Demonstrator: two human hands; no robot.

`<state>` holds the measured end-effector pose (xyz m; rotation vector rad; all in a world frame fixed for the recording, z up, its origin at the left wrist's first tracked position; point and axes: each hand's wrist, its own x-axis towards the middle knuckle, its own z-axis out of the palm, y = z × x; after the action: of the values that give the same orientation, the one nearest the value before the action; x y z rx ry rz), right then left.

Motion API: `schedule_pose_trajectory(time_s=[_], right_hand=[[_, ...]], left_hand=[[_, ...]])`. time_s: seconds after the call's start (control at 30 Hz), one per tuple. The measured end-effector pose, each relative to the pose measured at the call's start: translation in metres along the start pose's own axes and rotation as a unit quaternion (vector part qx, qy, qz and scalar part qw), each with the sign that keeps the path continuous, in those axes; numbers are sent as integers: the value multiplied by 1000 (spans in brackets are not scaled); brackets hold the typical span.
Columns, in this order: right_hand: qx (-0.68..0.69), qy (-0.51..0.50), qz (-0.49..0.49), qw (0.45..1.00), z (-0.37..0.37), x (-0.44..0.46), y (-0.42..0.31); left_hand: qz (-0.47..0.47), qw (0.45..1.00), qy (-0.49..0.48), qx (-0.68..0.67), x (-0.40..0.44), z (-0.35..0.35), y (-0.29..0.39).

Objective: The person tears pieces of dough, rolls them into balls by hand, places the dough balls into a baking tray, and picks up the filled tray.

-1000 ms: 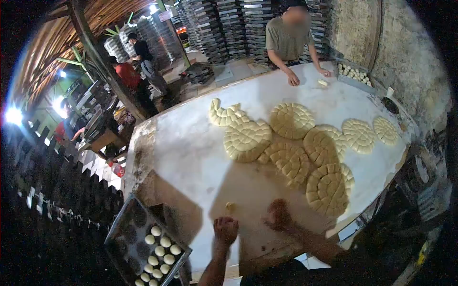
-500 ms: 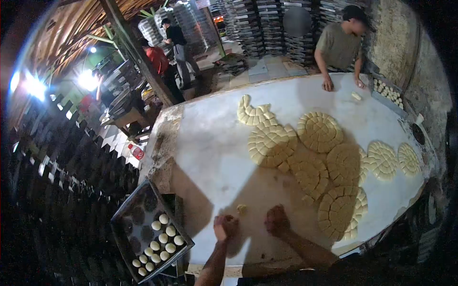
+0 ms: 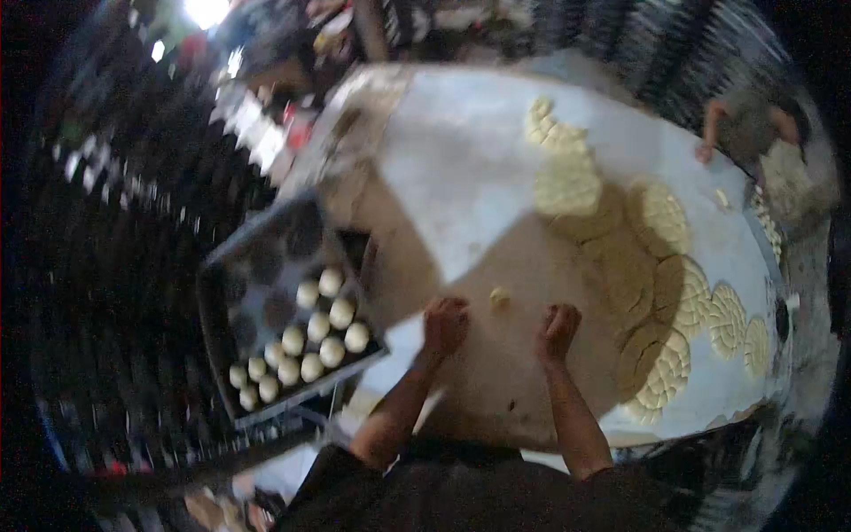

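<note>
My left hand [image 3: 446, 326] rests low over the tabletop with its fingers curled in. To its right, my right hand [image 3: 558, 333] is also closed, its thumb side turned up. Whatever the fingers of either hand cover is hidden. Between the two hands lies a small piece of dough [image 3: 500, 299], apart from both. Right of my right hand, rounds of dough cut into pieces [image 3: 663, 368] spread across the table, partly in shadow. A dark tray [image 3: 257, 293] with several round dough balls [image 3: 319, 327] stands to the left of my left hand.
The pale work table [image 3: 461, 115] carries more cut dough [image 3: 567, 182] toward its far side. A co-worker [image 3: 749, 133] stands at the far right edge, near a box of dough pieces [image 3: 764, 222]. Dark stacks [image 3: 115, 293] fill the left. The picture is blurred.
The view has tilted down and turned left, so the tray looks larger and nearer. My two hands stay closed on the table, with the small dough piece still between them.
</note>
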<state>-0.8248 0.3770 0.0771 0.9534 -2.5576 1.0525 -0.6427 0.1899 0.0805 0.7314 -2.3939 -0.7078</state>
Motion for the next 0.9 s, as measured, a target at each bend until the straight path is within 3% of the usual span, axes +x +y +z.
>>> schedule_pose_trajectory(time_s=[0.03,0.1,0.17,0.2,0.27,0.33,0.4,0.47,0.5,0.53,0.57,0.6,0.63,0.7,0.77,0.83,0.9], right_hand=[[7,-34,-27,999,-1,-18,-8],[31,-94,-69,993,-12,-56,-17],[30,-110,-205,972,-39,-70,-17],[-51,-180,-134,973,-52,-71,1],[14,-310,164,936,-88,-42,1],[78,-397,89,910,-107,-26,32],[139,-408,127,893,-105,-2,-81],[273,-379,165,869,-97,11,-232],[263,-378,44,887,-89,12,-292],[197,-357,-144,902,-73,15,-332],[219,-340,-169,899,-62,9,-377],[353,-324,-179,859,-39,-3,-417],[297,-259,-344,852,-20,3,-444],[304,-304,-385,817,63,-14,-460],[109,-397,-459,787,88,-16,-469],[121,-323,-473,811,86,-21,-453],[191,-268,-429,841,58,-10,-427]], left_hand=[[22,994,-25,-108,-5,-29,28],[32,994,-68,-79,-68,-13,21],[26,988,-147,-40,-114,-21,-11],[18,982,-183,-37,-128,-44,-15],[-6,955,-271,-118,-131,-109,-3],[-42,889,-366,-271,-101,-226,20],[81,948,-221,-213,-88,-299,5],[44,984,-79,-150,-56,-375,-19],[5,996,-56,-63,-50,-395,-49],[-61,995,-61,-51,-45,-406,-80],[-114,991,-62,-28,-45,-404,-112],[-82,994,-62,28,-50,-393,-154],[-89,992,-77,42,-55,-387,-167],[-105,986,-111,65,-58,-379,-182],[-118,985,-108,59,-59,-378,-186],[-87,988,-113,54,-61,-388,-185],[-128,984,-106,64,-66,-405,-162]])
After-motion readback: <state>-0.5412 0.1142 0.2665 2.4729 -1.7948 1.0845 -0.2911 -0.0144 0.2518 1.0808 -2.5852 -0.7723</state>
